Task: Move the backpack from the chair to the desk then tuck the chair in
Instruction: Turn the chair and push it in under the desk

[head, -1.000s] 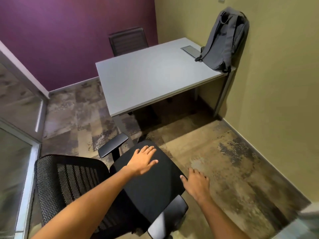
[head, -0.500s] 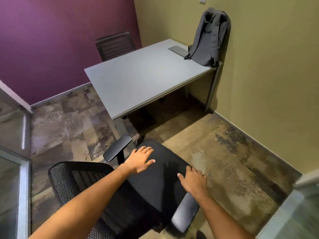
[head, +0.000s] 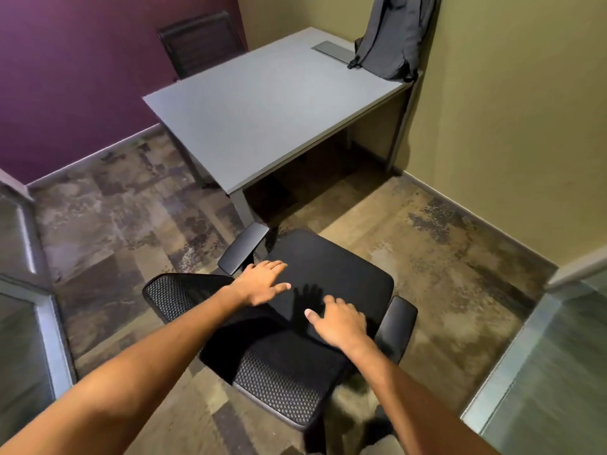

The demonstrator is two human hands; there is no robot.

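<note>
A grey backpack (head: 392, 37) stands upright on the far right corner of the grey desk (head: 262, 110), leaning against the olive wall. The black mesh-backed office chair (head: 331, 267) stands on the floor in front of the desk, its seat bare. My left hand (head: 262, 282) hovers over the seat's left side near the left armrest, fingers spread, holding nothing. Over the seat's near right part my right hand (head: 338, 321) is open too, close to the right armrest (head: 395, 326).
A second dark chair (head: 200, 44) stands behind the desk against the purple wall. A flat metal cover plate (head: 335, 50) lies in the desk beside the backpack. Glass partitions flank both sides near me. Patterned carpet lies between the chair and the desk.
The chair has turned so its seat points more toward the desk. Both hands stay over the seat, the right one shifting further onto it. My view has swung a little.
</note>
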